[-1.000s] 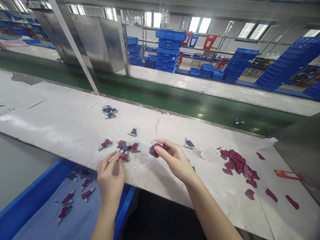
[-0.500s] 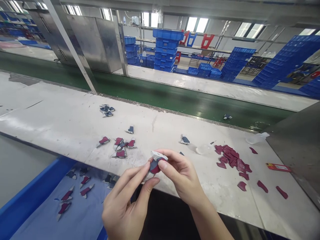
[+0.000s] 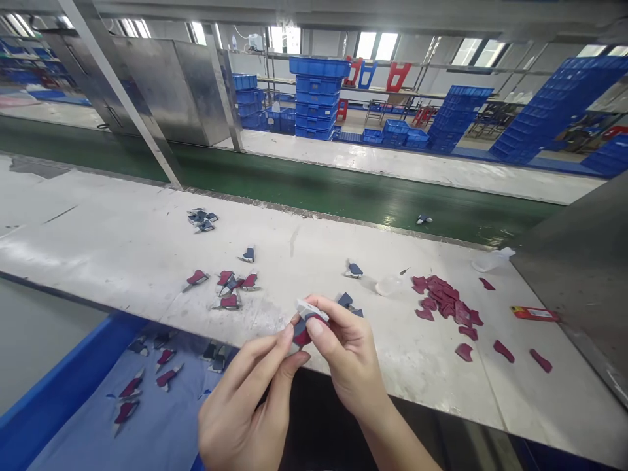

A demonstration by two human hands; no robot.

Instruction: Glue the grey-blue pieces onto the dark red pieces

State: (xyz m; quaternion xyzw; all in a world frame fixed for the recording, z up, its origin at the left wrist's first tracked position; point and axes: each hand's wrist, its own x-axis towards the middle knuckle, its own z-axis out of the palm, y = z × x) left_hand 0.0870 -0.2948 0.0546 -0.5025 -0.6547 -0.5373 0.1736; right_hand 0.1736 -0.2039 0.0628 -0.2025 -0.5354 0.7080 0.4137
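Observation:
Both hands meet in front of me at the table's near edge, around one small white, navy and maroon piece (image 3: pixel 303 332). My left hand (image 3: pixel 250 399) pinches its lower left side between thumb and fingers. From the right, my right hand (image 3: pixel 346 356) grips its white top, thumb laid over the maroon face. Fingers cover part of the piece. Just beyond my right hand lie navy pieces (image 3: pixel 346 301). Left of my hands, several similar maroon-and-white pieces (image 3: pixel 229 301) rest on the table. A pile of loose maroon patches (image 3: pixel 444 297) lies to the right.
A blue bin (image 3: pixel 59 379) with several finished-looking pieces stands below the table (image 3: pixel 122 242) at left. Past the table runs a green belt (image 3: pixel 294 173) carrying a navy-and-white piece (image 3: pixel 424 219). A clear cup (image 3: pixel 389 284) and a red-yellow packet (image 3: pixel 534 314) are on the right.
The view has shifted slightly, revealing more navy pieces beyond my right hand. More maroon shows on the held piece, which both hands still grip. The piece on the belt has moved a little left.

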